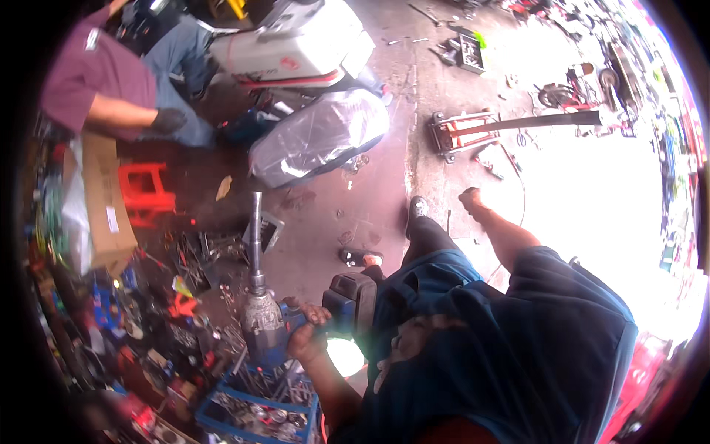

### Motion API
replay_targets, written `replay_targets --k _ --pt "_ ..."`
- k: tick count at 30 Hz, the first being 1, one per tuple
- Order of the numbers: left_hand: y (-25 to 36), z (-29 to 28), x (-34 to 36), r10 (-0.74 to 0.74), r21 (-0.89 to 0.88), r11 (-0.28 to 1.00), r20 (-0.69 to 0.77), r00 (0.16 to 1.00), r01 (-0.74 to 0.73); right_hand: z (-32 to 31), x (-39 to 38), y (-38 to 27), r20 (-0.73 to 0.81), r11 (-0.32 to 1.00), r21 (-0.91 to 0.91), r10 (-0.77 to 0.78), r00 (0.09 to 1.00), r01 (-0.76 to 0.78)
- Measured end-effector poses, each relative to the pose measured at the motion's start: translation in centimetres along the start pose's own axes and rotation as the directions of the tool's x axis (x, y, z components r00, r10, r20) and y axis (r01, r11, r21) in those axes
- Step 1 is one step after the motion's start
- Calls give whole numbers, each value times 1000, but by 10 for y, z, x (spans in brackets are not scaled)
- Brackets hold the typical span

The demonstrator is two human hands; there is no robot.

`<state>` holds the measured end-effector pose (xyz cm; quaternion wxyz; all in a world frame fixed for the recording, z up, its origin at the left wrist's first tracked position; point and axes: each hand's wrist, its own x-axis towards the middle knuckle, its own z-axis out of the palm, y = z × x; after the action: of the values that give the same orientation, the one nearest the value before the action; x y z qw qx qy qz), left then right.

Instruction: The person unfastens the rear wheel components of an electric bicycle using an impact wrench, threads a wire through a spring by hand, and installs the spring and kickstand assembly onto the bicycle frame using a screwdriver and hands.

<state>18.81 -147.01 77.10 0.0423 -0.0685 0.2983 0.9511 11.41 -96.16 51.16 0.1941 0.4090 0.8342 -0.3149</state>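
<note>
My left hand (307,325) is wrapped round the handle of a blue and grey cordless impact wrench (264,329). A long metal socket extension (256,237) points forward from its nose, and a dark battery pack (353,302) sits at the handle's base. My right hand (473,201) hangs out to the right over the floor, curled into a fist, with nothing visible in it. Below the wrench stands a blue crate (255,424) of metal tools and sockets. Ahead is a motorbike with a plastic-wrapped seat (318,140).
Another person (111,96), wearing a dark glove, is beside the motorbike's white box (296,55). A red floor jack (447,137) with a long handle lies ahead right. An orange stool (148,191), a cardboard box (107,196) and cluttered tools (196,259) line the left.
</note>
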Motion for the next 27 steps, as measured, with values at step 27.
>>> replay_targets --k 27 --pt "-267 350 493 -554 416 827 484 677 379 -95 -31 41 131 106 945 744 655 -310"
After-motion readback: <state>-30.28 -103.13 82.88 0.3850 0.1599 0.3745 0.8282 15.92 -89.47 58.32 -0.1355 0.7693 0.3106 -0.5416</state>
